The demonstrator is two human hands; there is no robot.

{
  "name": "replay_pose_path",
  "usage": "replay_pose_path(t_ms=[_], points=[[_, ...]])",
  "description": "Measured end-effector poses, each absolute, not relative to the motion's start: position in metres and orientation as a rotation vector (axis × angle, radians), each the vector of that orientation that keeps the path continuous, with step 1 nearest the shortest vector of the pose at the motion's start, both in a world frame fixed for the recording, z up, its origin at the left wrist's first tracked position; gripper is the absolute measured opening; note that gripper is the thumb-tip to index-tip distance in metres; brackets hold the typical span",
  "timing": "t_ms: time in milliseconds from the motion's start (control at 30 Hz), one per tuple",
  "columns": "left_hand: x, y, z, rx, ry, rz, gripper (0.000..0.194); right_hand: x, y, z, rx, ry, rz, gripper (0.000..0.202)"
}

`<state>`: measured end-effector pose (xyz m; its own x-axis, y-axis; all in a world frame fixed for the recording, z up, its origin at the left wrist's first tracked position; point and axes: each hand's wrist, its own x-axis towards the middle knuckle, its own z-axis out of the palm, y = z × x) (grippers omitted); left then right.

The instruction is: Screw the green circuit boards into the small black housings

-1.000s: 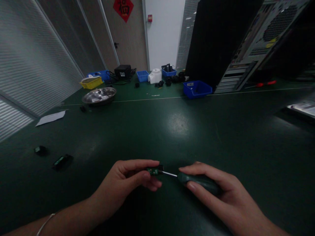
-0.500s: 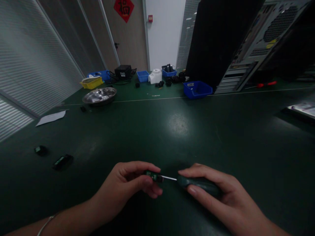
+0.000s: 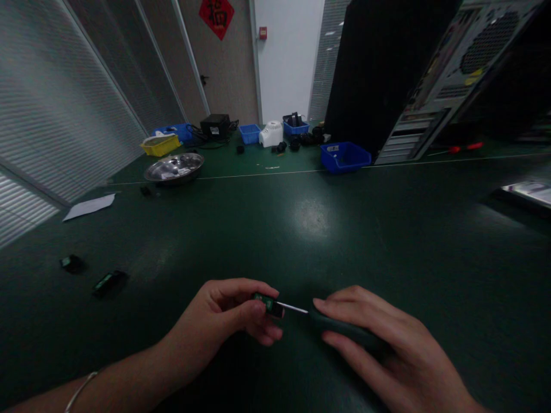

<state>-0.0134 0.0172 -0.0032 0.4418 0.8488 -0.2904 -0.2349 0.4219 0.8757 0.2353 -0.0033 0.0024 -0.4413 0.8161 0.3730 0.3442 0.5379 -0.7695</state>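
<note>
Between the thumb and fingers of my left hand (image 3: 232,312) is a small green circuit board (image 3: 267,303) with a black part at its right end. My right hand (image 3: 379,338) is wrapped round the dark green handle of a screwdriver (image 3: 293,308). Its thin metal shaft points left, and the tip meets the board's right end near my left fingertips; whether it presses in or only touches, I cannot tell. Both hands are above the green tabletop, low in the view. The far side of the screwdriver handle is hidden by my fingers.
Two small black pieces with green boards, one nearer (image 3: 109,283) and one farther (image 3: 72,263), lie at left. Farther back are a metal dish (image 3: 174,179), a yellow tray (image 3: 160,147), a blue bin (image 3: 345,158) and a white plastic housing (image 3: 271,133). A computer case (image 3: 430,86) stands at right.
The screwdriver's shaft has tilted, its tip moving slightly up and left along the board's end. My right fingers have shifted a little on the handle. The left hand has barely moved.
</note>
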Motion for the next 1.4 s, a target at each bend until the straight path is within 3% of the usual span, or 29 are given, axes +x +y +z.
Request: replay_pose_path(t_ms=[167, 400, 833, 1133, 1400], points=[[-0.011, 0.015, -0.001, 0.915, 0.862, 0.809, 0.014, 0.235, -0.002, 0.001, -0.944, -1.996, 0.784, 0.044], [-0.010, 0.011, 0.002, 0.979, 0.908, 0.825, 0.015, 0.233, 0.001, 0.003, -1.164, -1.770, 1.089, 0.018], [-0.008, 0.013, -0.003, 0.893, 0.829, 0.790, 0.014, 0.235, -0.003, -0.005, -0.929, -1.892, 1.002, 0.043], [-0.009, 0.010, 0.001, 1.029, 0.858, 0.743, 0.013, 0.235, -0.001, 0.001, -1.154, -1.704, 0.832, 0.029], [-0.009, 0.002, 0.004, 1.440, 0.840, 0.616, 0.014, 0.235, 0.004, 0.004, -1.258, -1.576, 1.029, 0.020]])
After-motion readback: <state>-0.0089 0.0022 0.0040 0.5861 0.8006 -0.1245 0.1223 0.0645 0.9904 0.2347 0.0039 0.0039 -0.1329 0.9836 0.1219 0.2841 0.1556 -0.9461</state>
